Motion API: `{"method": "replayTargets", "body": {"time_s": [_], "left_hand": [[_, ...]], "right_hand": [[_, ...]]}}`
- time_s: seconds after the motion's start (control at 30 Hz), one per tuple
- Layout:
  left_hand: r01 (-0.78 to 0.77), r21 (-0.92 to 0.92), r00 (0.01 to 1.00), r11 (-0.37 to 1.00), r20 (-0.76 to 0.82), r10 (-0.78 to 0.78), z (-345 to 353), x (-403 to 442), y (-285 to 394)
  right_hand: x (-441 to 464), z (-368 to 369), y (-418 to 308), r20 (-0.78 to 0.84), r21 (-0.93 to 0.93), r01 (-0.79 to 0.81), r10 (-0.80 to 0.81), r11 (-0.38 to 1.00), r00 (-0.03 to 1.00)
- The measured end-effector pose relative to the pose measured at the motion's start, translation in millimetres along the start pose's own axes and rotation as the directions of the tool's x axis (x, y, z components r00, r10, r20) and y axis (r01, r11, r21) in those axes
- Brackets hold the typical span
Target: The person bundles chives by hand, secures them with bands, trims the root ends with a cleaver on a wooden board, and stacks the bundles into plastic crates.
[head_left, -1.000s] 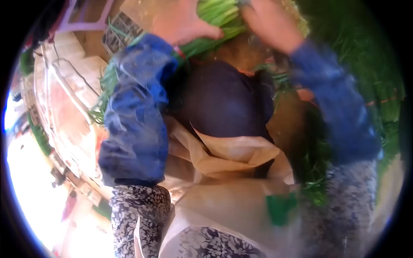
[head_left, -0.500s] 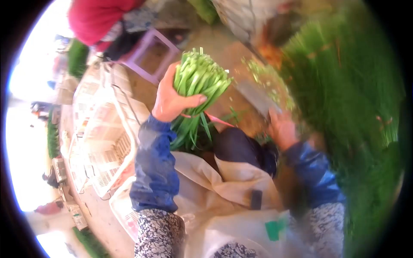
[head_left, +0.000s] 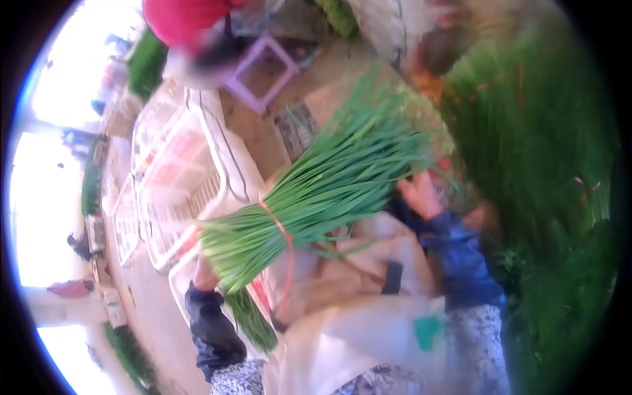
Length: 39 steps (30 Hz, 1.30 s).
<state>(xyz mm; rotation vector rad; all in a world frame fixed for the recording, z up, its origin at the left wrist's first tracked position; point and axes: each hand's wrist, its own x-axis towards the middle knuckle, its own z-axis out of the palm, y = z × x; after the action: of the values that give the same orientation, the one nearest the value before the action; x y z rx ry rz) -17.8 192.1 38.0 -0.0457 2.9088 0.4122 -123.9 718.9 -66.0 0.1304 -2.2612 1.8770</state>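
Note:
A large bundle of long green leaves (head_left: 329,191) lies slanted across the middle of the view, tied with a red band (head_left: 276,220). My left hand (head_left: 205,273) grips it at its pale cut end, with most of the fingers hidden behind the stalks. Beside the leaf tips at the other end is my right hand (head_left: 422,196). Its fingers are blurred and partly covered, and no knife can be made out there.
White plastic crates (head_left: 178,178) stand on the left. A purple stool (head_left: 263,72) and a person in red (head_left: 187,23) are at the top. A big heap of green leaves (head_left: 533,164) fills the right side. A smaller green bunch (head_left: 250,319) shows at lower left.
The bundle has swung round, its cut end now toward the lower left and its leaves toward the upper right. My left hand has moved down and left. The knife by my right hand is out of sight.

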Motion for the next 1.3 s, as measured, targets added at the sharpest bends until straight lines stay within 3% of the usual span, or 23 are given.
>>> {"method": "replayTargets", "body": {"time_s": [0.07,0.13,0.17,0.2,0.23,0.27,0.3,0.33,0.37,0.43,0.5,0.53,0.57,0.63,0.77,0.87,0.9,0.93,1.03,1.13,1.17,1.27,1.3], "left_hand": [[-0.083,0.095,0.993,0.992,0.087,0.074,-4.9,-20.3,-4.6],[-0.171,0.029,0.983,0.985,0.067,0.169,-29.5,-17.0,-2.9],[-0.072,-0.221,0.990,0.973,0.105,0.097,-49.2,-10.7,6.5],[0.136,-0.236,0.975,0.962,0.203,-0.088,-60.8,2.8,-6.0],[-0.125,-0.236,0.989,0.964,0.052,0.141,-61.8,18.0,-7.3],[0.009,-0.558,0.987,0.830,0.138,0.081,-71.1,32.3,9.4],[0.097,-0.663,0.978,0.742,0.200,0.051,-79.0,52.4,27.0],[0.044,-0.593,0.967,0.804,0.227,0.114,-87.9,73.1,55.5],[-0.121,-0.543,0.946,0.831,0.191,0.262,-92.7,91.8,82.8],[-0.350,-0.238,0.881,0.906,0.246,0.405,-111.9,111.8,132.4],[-0.376,-0.011,0.835,0.926,0.428,0.345,-141.4,128.6,174.1],[-0.329,-0.135,0.817,0.935,0.456,0.354,-152.3,142.0,172.0],[-0.391,-0.146,0.792,0.909,0.451,0.413,-166.5,153.4,172.6],[-0.180,-0.450,0.791,0.875,0.463,0.400,-189.0,164.8,168.9],[-0.115,-0.348,0.758,0.930,0.575,0.308,-174.7,165.4,202.0],[-0.082,-0.240,0.862,0.967,0.470,0.189,-92.0,163.3,218.6],[-0.153,-0.574,0.792,0.805,0.416,0.447,-65.0,146.0,232.7],[-0.359,-0.301,0.827,0.883,0.337,0.451,-40.1,137.5,218.4],[-0.299,-0.432,0.873,0.851,0.236,0.427,-28.7,110.9,235.6],[-0.299,-0.404,0.893,0.865,0.201,0.403,-55.7,73.6,263.7],[-0.325,-0.289,0.898,0.900,0.203,0.390,-67.6,55.6,274.5],[-0.376,-0.320,0.886,0.869,0.148,0.438,-50.8,31.4,270.4],[-0.420,-0.221,0.878,0.880,0.147,0.456,-40.0,31.0,276.0]], "right_hand": [[-2.3,15.2,-34.2,-0.047,0.227,-0.062,0.074,0.972,0.996],[-2.1,17.9,-26.1,0.011,0.131,-0.075,0.074,0.988,0.997],[4.1,18.8,-22.2,0.044,0.043,-0.046,0.044,0.998,0.998],[5.9,15.6,-6.6,0.105,-0.121,-0.092,0.105,0.988,0.989],[7.7,20.0,-11.7,0.109,-0.117,-0.095,0.107,0.989,0.988],[8.6,21.2,-22.9,0.067,-0.012,-0.040,0.040,0.999,0.997],[9.2,24.4,-27.0,0.017,0.086,0.015,-0.016,0.996,1.000],[9.7,26.4,-16.1,0.001,0.026,0.021,-0.021,0.999,1.000],[5.4,26.5,-17.2,-0.007,0.022,0.011,-0.011,1.000,1.000],[5.9,24.3,-25.7,-0.032,0.050,0.066,-0.065,0.997,0.997],[0.5,19.0,-32.0,-0.041,-0.027,-0.003,0.002,1.000,0.999],[-0.7,17.2,-36.0,-0.044,-0.029,-0.001,0.000,1.000,0.999],[-0.9,15.2,-37.5,-0.046,-0.029,0.000,-0.002,1.000,0.999],[-5.6,8.3,-31.0,-0.014,-0.019,-0.032,0.032,0.999,0.999],[-5.9,15.1,-38.4,-0.005,0.047,-0.014,0.014,0.999,1.000],[-8.0,15.6,-44.1,-0.017,0.039,-0.018,0.019,0.999,1.000],[-8.0,14.2,-43.5,-0.031,0.040,-0.012,0.013,0.999,0.999],[-10.3,16.4,-33.1,-0.038,0.041,-0.031,0.033,0.999,0.999],[-16.8,6.9,-61.6,-0.027,0.150,-0.135,0.141,0.979,0.990],[-30.0,-1.2,-88.7,-0.031,0.097,0.068,-0.065,0.993,0.997],[-36.1,-6.8,-98.6,0.002,0.072,0.100,-0.101,0.992,0.995],[-56.5,-31.0,-107.2,0.016,0.247,-0.051,0.049,0.968,0.999],[-58.5,-43.6,-97.3,0.083,0.291,-0.203,0.187,0.935,0.979]]}}
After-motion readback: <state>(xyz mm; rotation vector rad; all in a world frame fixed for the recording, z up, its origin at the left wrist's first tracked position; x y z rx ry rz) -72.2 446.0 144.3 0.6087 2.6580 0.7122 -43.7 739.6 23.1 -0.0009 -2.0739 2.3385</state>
